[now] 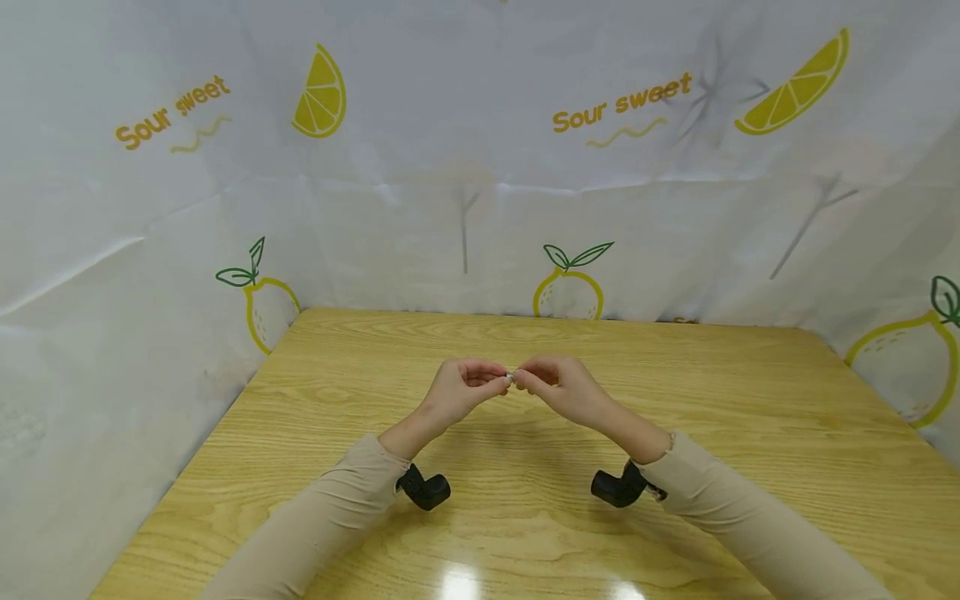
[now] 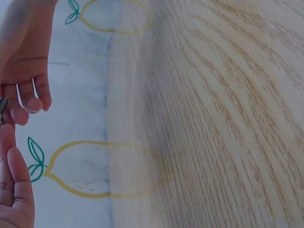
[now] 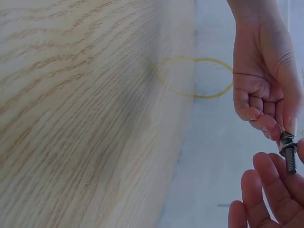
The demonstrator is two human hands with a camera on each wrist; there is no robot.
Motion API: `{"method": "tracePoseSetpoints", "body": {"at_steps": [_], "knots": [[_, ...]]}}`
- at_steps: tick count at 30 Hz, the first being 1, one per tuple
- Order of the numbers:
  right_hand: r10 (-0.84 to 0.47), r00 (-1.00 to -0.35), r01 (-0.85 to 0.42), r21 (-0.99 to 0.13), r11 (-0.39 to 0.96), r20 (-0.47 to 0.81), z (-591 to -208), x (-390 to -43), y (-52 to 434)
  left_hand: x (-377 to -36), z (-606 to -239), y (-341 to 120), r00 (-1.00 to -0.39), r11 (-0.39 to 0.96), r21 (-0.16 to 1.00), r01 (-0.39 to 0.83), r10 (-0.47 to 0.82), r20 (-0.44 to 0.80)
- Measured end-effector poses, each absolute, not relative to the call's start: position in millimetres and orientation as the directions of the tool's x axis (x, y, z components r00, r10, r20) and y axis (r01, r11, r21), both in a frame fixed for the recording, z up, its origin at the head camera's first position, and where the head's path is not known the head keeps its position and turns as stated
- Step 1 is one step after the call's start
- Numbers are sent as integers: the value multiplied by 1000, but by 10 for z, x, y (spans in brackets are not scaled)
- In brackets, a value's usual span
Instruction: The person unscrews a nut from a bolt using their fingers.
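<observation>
A small metal bolt (image 1: 511, 378) with a nut on it is held between both hands above the middle of the wooden table (image 1: 750, 433). My left hand (image 1: 501, 383) pinches its nut end and my right hand (image 1: 521, 382) pinches the other end, fingertips almost touching. In the right wrist view the bolt (image 3: 288, 153) hangs thread-down. There the left hand (image 3: 284, 129) grips the nut from above, and the right hand's fingers (image 3: 270, 180) curl up round the threaded tip. The left wrist view shows only a sliver of the bolt (image 2: 2, 110) at the frame edge, between the two hands.
A white cloth printed with lemons (image 1: 567, 292) hangs round the table at the back and both sides. Black cameras sit under both wrists, the left wrist camera (image 1: 424, 488) and the right wrist camera (image 1: 618, 487). Beige sleeves cover both forearms.
</observation>
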State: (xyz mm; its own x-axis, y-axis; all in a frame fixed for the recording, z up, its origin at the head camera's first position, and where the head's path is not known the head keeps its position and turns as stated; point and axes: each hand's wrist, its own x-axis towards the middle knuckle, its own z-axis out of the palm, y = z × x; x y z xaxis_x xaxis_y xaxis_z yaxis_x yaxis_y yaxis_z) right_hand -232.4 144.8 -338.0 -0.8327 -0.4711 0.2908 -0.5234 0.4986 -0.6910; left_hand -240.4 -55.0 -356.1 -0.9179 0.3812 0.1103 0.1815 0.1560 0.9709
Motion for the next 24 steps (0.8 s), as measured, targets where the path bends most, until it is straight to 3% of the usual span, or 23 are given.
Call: {"method": "tracePoseSetpoints", "body": {"at_steps": [24], "knots": [[-490,-828,-520,-699,491,272,-3362,-2297,1421,-2405,-3592,-544,-926,165,974,157,366,87]]}}
